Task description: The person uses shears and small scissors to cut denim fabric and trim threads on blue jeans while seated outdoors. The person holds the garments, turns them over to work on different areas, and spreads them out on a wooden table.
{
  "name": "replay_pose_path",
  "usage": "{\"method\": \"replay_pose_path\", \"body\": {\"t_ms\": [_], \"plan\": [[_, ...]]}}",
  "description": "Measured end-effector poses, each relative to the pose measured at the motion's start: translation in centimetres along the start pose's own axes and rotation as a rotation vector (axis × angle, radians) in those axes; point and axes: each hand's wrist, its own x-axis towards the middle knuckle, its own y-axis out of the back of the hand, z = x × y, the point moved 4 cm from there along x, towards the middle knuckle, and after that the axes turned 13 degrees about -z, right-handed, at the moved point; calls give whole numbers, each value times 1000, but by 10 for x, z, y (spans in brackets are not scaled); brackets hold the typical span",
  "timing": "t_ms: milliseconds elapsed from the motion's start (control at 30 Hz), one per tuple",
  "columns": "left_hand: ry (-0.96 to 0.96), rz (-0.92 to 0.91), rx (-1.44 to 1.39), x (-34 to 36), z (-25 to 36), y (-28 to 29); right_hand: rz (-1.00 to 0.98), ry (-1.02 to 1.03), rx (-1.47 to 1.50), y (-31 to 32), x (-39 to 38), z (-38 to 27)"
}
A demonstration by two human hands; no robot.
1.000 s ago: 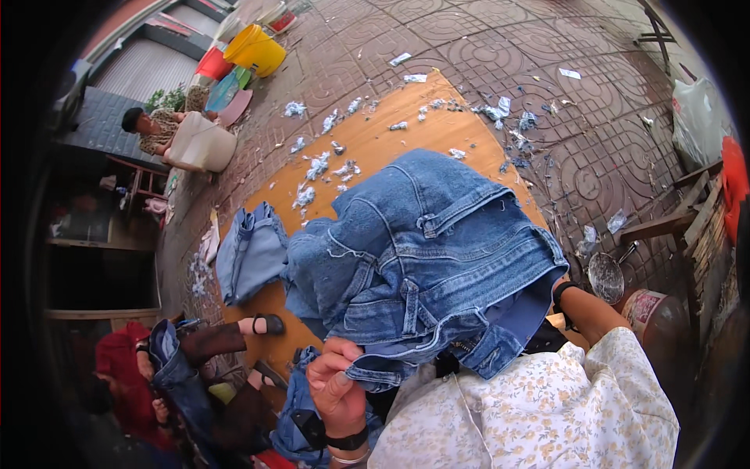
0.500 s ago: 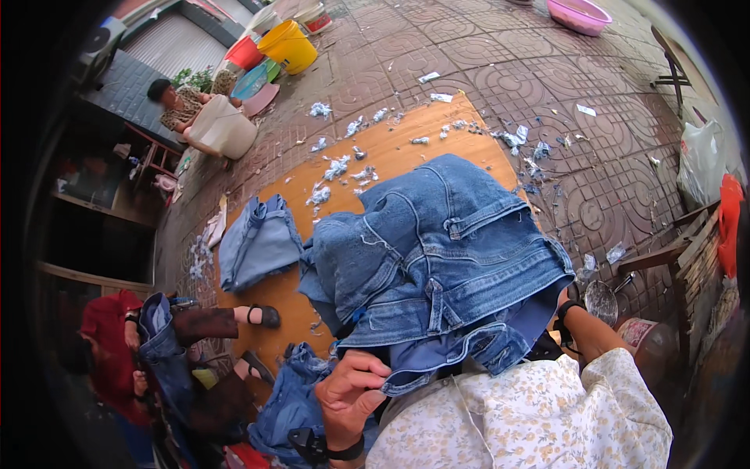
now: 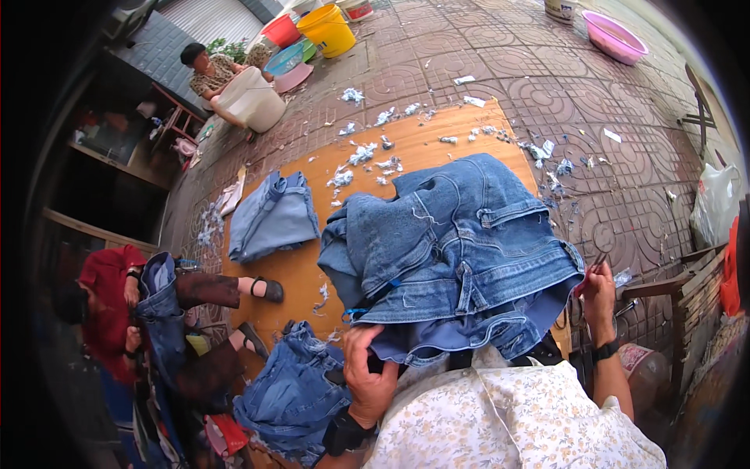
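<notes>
Blue jeans point(image 3: 461, 234) lie bunched over my lap and the orange board point(image 3: 469, 141), their waistband toward me. My left hand point(image 3: 369, 367) grips the waistband's lower left edge, fingers curled. My right hand point(image 3: 598, 301), beside the waistband's right end, closes on a small metal-tipped tool point(image 3: 598, 263) with a reddish part. Folded pale jeans point(image 3: 273, 215) lie at the board's left, more crumpled denim point(image 3: 289, 391) below them. Blue-white thread scraps point(image 3: 361, 154) dot the board.
A co-worker in red point(image 3: 109, 297) sits at left holding denim. Another person point(image 3: 215, 74) handles a white bucket point(image 3: 258, 105) near colored buckets point(image 3: 326, 33). A pink basin point(image 3: 613, 39) stands at back right; a plastic bag point(image 3: 712, 207) and wooden furniture point(image 3: 687, 289) are at right.
My right hand has come out from behind the jeans, rising at the right with the tool in view. My left hand still grips the waistband, slightly farther right. The view has tilted upward.
</notes>
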Motion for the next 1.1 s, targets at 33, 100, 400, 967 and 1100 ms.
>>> {"method": "replay_pose_path", "body": {"t_ms": [33,100,400,967,1100], "plan": [[-14,29,52,-2,-4,1,-20,63,-6,-39,-12,-28],[-39,20,189,-8,-10,1,-57,192,-22,-100,-32,-72],[-380,-129,203,19,36,40,-581,171,-1316,-128,-64,-58],[-838,438,349,284,156,373,-375,1547,-1374,-388,120,-363],[-766,369,353,267,152,374,-460,1588,-1182,-388,140,-369]]}}
